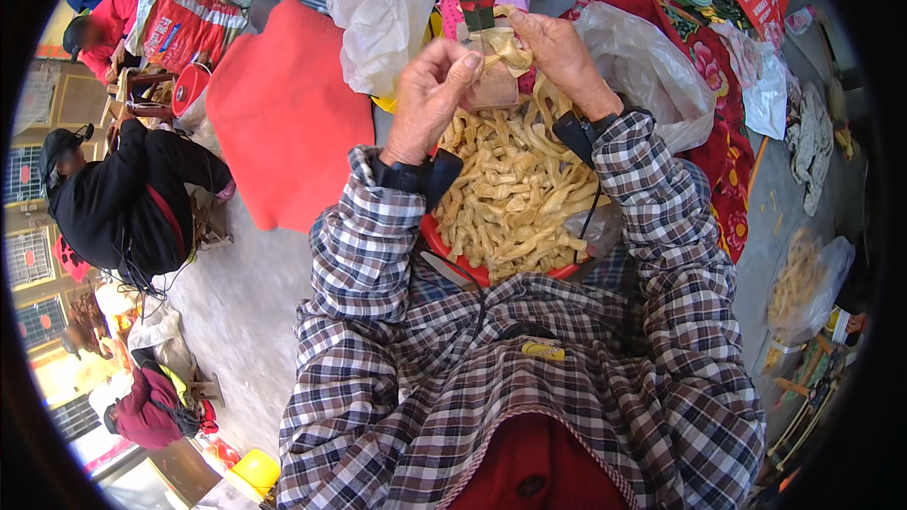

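While pinched between both hands at top centre of the frame, strip (505, 47) hangs right over basin (453, 255), prob. so loose bits drop back onto pile (515, 189). Left hand (430, 94): thumb and fingers closed on strip's left end. Right hand (562, 57): fingertips clamped on its top edge, w/ wrist arched above pile. Hands near each other, not touching. Basin rests on lap, centre frame, close under the work. Red cushion (288, 113) left of basin; clear bags (383, 14) upper centre. Other people (132, 198) crouched at left edge, busy w/ own stuff.
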Demonstrator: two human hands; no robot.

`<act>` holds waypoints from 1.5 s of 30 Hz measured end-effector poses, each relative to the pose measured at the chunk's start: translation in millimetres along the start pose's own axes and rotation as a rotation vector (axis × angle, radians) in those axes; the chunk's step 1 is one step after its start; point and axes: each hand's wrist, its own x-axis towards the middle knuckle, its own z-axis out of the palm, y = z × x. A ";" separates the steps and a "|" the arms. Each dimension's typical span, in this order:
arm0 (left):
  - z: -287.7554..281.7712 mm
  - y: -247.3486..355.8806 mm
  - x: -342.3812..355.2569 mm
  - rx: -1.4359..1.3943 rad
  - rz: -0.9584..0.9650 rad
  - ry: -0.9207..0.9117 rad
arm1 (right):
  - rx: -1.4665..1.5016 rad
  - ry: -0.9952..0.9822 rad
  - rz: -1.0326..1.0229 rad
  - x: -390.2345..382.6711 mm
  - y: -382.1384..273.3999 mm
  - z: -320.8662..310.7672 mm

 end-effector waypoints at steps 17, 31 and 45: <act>15.0 -18.7 3.6 0.500 0.336 0.018 | -0.176 -0.124 -0.036 -18.7 -20.2 20.9; 6.0 -21.9 4.6 0.307 0.162 0.090 | -0.251 0.067 0.000 -4.3 -8.5 3.5; -9.5 -47.2 32.8 1.068 0.233 0.250 | -0.817 -0.033 -0.001 -5.3 -3.2 16.4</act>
